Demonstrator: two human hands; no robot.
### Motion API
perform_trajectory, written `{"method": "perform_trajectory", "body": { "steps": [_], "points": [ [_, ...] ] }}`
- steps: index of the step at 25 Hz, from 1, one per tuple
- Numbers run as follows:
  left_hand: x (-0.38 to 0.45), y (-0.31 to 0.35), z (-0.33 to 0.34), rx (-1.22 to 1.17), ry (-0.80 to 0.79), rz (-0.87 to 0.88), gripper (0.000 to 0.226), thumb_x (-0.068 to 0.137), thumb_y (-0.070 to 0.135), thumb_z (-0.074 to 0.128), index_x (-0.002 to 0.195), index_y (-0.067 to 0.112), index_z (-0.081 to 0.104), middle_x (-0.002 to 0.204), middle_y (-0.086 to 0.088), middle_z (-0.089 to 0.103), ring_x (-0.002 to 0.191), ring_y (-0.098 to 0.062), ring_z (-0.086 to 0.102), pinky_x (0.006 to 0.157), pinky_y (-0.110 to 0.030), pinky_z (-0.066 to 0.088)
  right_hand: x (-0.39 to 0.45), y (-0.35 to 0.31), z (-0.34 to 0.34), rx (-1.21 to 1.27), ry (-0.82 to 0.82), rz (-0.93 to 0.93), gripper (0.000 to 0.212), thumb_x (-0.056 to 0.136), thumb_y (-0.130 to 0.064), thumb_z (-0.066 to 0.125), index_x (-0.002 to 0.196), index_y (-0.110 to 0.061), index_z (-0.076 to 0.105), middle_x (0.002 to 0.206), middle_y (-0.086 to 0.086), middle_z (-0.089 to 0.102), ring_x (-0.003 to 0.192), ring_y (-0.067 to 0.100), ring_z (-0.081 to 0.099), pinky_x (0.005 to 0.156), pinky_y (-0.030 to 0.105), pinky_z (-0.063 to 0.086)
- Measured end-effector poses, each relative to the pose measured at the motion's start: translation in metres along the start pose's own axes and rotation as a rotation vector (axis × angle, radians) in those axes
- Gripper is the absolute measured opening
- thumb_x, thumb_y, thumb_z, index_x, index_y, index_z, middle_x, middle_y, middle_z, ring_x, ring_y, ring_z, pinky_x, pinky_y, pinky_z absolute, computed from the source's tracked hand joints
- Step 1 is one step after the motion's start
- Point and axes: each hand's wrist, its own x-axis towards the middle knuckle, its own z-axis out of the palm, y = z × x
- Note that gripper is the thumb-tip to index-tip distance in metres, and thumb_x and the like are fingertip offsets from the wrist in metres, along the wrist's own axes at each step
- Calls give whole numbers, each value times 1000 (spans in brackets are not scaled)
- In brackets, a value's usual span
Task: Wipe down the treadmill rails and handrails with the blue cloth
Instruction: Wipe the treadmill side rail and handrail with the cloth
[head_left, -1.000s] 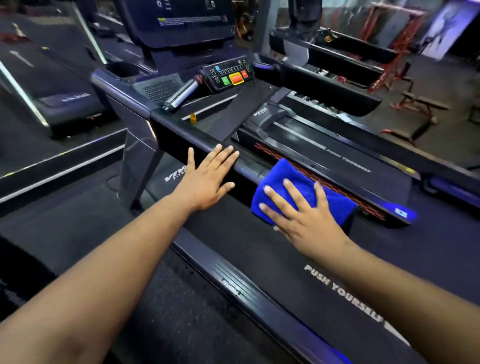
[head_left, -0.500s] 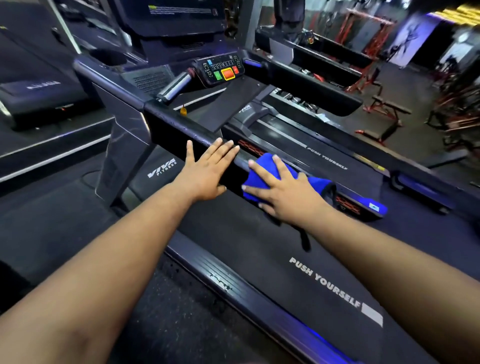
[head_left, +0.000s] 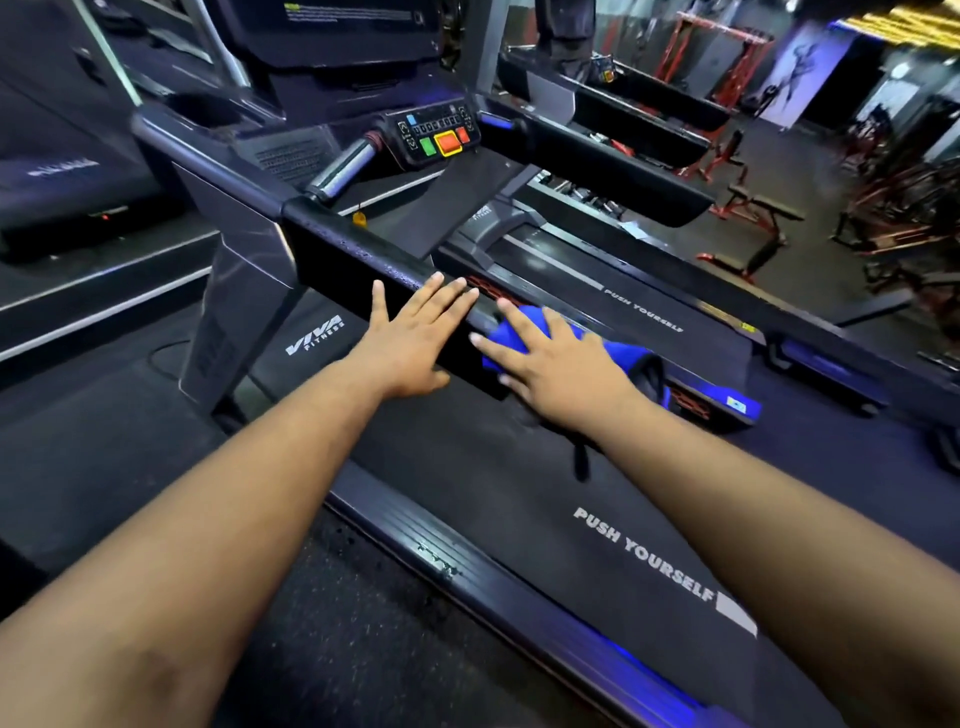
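**Both hands flat on the handrail**

Right hand (head_left: 563, 371) has its fingers (head_left: 519, 322) spread, pressing the cloth (head_left: 618, 351) onto the handrail's (head_left: 332, 234) near end. Left hand (head_left: 415, 338) lies flat just beside it, fingers loosely apart, gripping nothing. Belt (head_left: 519, 493) reads "PUSH YOURSELF" below.

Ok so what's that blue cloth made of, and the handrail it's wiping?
Blue cloth: looks like soft microfibre, matte and bunched in folds under the right hand. Handrail: seemingly hard black plastic or coated metal, semi-glossy, with light glints on its top edge.
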Motion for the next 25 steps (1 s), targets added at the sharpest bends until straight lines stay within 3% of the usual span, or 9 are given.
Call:
{"method": "perform_trajectory", "body": {
  "steps": [4,7,11,14,16,18,21,25],
  "points": [
    [-4,-2,-4,-17,-7,-6,112,80,38,71,156,34,-12,164,16,-16,151,-8,-18,111,-75,-5,-17,14,-3,72,-53,-41,68,96,-63,33,153,-48,0,167,-3,1,145,35,27,88,48,48],
    [-3,0,1,-35,-13,-7,114,79,38,71,156,34,-13,164,16,-17,150,-9,-20,111,-75,-4,-56,39,3,193,-55,108,72,93,-68,28,154,-42,1,166,-1,13,135,32,41,85,47,52],
    [-2,5,-5,-35,-41,-23,115,79,37,72,156,34,-13,164,16,-18,150,-9,-21,112,-74,-5,13,0,2,179,-84,275,72,97,-64,27,157,-31,3,161,6,26,125,37,49,88,53,49],
    [-6,3,-10,-9,-47,-31,114,79,38,71,156,34,-13,164,16,-18,150,-8,-20,112,-75,-4,-4,-17,7,-68,5,90,78,96,-58,42,157,-26,7,165,9,15,138,41,36,91,59,44],
    [-8,5,-12,-1,-61,-30,114,79,36,71,156,33,-14,164,15,-19,150,-8,-20,112,-75,-5,-60,-1,22,-245,6,-153,75,97,-47,45,158,-24,8,167,5,2,150,38,13,101,70,30],
    [-7,6,-6,-14,-53,-22,117,77,34,72,156,32,-15,164,15,-19,150,-9,-20,111,-74,-5,-101,17,30,-331,3,-282,73,97,-35,47,158,-22,10,167,2,-3,153,33,1,103,77,19],
    [-5,2,-2,0,-8,4,121,74,32,74,156,30,-15,164,13,-19,151,-11,-19,110,-74,-3,-48,1,17,-307,-32,-233,67,97,-39,44,157,-28,16,167,0,-6,152,38,-4,94,81,24],
    [-14,-25,1,111,57,31,119,78,37,71,156,24,-17,164,6,-24,152,-12,-17,112,-72,-5,7,-18,1,-154,-104,-174,66,97,-54,43,155,-40,16,166,-5,-12,151,40,-5,92,67,37]
  ]
}}
